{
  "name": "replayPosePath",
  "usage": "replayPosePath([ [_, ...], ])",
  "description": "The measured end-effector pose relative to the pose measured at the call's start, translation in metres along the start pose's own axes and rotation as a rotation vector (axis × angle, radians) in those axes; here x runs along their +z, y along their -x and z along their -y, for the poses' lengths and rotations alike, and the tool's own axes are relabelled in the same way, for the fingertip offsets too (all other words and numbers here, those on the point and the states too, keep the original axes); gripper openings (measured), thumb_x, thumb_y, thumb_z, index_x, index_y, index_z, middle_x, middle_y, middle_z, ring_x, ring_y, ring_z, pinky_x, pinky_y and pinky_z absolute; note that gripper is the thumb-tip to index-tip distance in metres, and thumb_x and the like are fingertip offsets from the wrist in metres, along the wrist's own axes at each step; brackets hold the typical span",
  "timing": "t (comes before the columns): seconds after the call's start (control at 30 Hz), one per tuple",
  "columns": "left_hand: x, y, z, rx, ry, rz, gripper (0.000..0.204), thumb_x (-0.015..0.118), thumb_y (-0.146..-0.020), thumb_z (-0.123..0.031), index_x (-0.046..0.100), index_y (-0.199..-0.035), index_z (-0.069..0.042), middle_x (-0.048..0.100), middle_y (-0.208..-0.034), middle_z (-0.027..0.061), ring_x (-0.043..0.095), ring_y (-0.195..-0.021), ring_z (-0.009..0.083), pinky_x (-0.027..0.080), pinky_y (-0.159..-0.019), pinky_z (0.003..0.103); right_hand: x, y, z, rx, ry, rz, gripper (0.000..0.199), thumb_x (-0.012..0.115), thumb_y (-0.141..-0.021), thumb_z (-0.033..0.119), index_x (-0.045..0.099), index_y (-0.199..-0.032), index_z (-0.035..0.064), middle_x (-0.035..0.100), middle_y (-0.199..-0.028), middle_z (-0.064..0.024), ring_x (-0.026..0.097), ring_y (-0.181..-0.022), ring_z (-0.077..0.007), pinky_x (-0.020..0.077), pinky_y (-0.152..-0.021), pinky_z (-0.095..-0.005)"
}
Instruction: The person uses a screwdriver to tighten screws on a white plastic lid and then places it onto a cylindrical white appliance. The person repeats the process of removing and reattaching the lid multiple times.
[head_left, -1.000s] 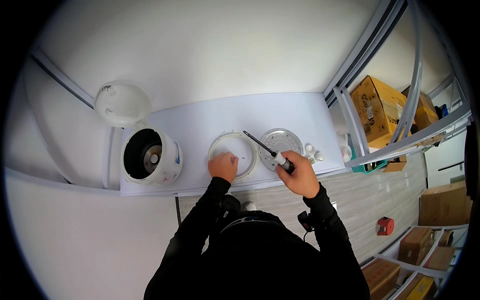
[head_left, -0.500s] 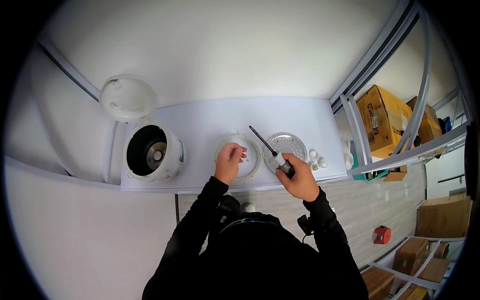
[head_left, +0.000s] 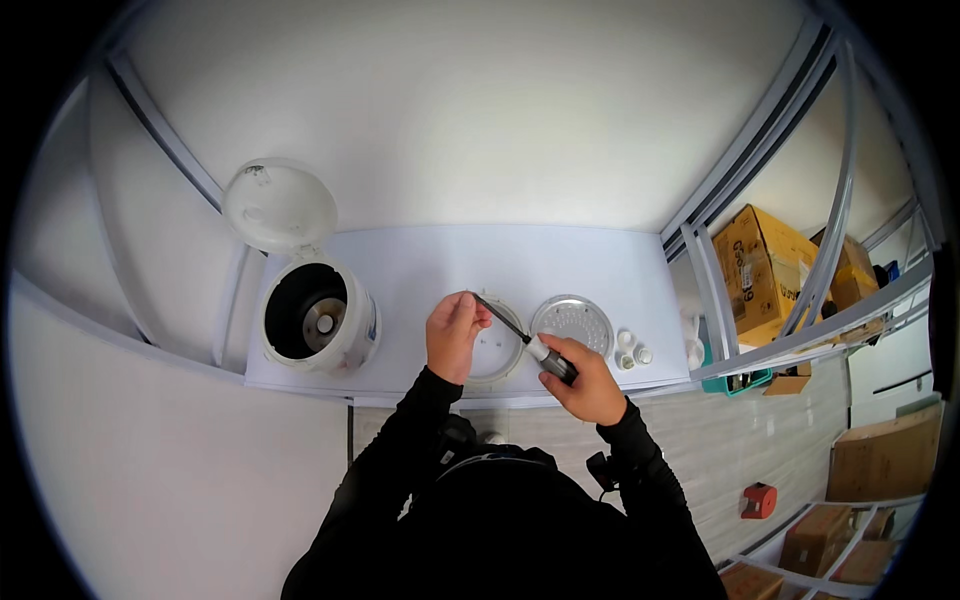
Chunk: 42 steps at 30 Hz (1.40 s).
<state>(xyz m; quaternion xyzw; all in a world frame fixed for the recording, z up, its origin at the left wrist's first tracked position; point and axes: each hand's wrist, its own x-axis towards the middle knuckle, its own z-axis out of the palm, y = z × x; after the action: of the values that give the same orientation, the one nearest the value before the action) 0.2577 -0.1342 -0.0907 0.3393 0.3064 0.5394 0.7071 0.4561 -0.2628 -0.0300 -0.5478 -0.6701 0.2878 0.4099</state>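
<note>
My right hand (head_left: 590, 388) is closed round the grey-and-black handle of a screwdriver (head_left: 513, 328), whose dark shaft points up and to the left. The screwdriver's tip meets the fingertips of my left hand (head_left: 455, 338). The left fingers are curled in a pinch, and anything small between them is hidden. Beneath both hands a round white lid-like part (head_left: 497, 362) lies on the white table, partly covered. Just right of it rests a round metal plate (head_left: 578, 325) with many small holes.
A white rice cooker (head_left: 365, 335), lid (head_left: 280, 205) raised, stands at the table's left. Several small white containers (head_left: 628, 352) sit right of the metal plate. Beyond the table's right end are a frame post (head_left: 707, 290), a yellow carton (head_left: 760, 275) and a teal crate (head_left: 738, 384).
The screwdriver has swung lower and leftward in my right hand, bringing its tip to my left fingertips. The whole view has shifted slightly, so the table appears lower.
</note>
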Motion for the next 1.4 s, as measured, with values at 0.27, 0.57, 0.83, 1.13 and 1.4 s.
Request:
replayPosePath([
  [0.27, 0.0, -0.001, -0.005, -0.036, 0.01, -0.031, 0.026, 0.061, -0.104, -0.029, 0.063, -0.105, -0.003, 0.064, -0.09, 0.0028, 0.062, -0.081, 0.0116, 0.054, -0.074, 0.028, -0.001, 0.001, -0.001, 0.004, 0.001, 0.032, 0.055, 0.072, -0.083, 0.0, 0.06, -0.137, 0.0067, 0.06, -0.092, -0.0113, 0.056, -0.068, -0.0222, 0.0471, -0.064, -0.033],
  [0.57, -0.005, 0.0, -0.009, 0.004, -0.061, 0.06, 0.02, 0.058, -0.106, -0.026, 0.062, -0.105, -0.006, 0.064, -0.094, 0.0024, 0.062, -0.081, 0.0113, 0.053, -0.076, 0.029, -0.006, 0.001, 0.005, 0.026, -0.023, 0.043, 0.053, 0.073, -0.083, -0.001, 0.062, -0.134, 0.0049, 0.061, -0.095, -0.0097, 0.058, -0.073, -0.0179, 0.0482, -0.066, -0.0299],
  [0.83, -0.008, -0.001, -0.017, 0.054, -0.017, 0.169, 0.019, 0.054, -0.108, -0.023, 0.061, -0.109, -0.006, 0.063, -0.094, 0.002, 0.061, -0.085, 0.011, 0.052, -0.079, 0.03, -0.005, 0.002, 0.009, 0.279, -0.413, 0.08, 0.056, 0.071, -0.082, -0.006, 0.056, -0.135, 0.006, 0.057, -0.113, -0.0031, 0.061, -0.094, -0.0133, 0.0513, -0.078, -0.0291],
  [1.13, -0.03, 0.005, -0.066, 0.164, 0.142, 0.109, 0.02, 0.054, -0.108, -0.022, 0.061, -0.116, -0.005, 0.063, -0.101, 0.0037, 0.062, -0.084, 0.0124, 0.053, -0.081, 0.031, 0.013, -0.022, 0.044, -0.195, -0.365, 0.064, 0.051, 0.063, -0.082, -0.007, 0.056, -0.131, 0.0029, 0.057, -0.129, -0.0146, 0.065, -0.102, -0.0238, 0.0521, -0.088, -0.0345],
  [1.4, -0.055, 0.006, -0.127, 0.141, 0.143, 0.059, 0.032, 0.059, -0.104, -0.015, 0.056, -0.131, 0.003, 0.064, -0.111, 0.0058, 0.061, -0.089, 0.0126, 0.052, -0.084, 0.031, 0.07, -0.059, 0.091, -0.336, -0.035, -0.026, 0.05, 0.067, -0.084, -0.002, 0.057, -0.133, 0.0021, 0.06, -0.13, -0.0219, 0.062, -0.117, -0.0405, 0.0504, -0.098, -0.0416],
])
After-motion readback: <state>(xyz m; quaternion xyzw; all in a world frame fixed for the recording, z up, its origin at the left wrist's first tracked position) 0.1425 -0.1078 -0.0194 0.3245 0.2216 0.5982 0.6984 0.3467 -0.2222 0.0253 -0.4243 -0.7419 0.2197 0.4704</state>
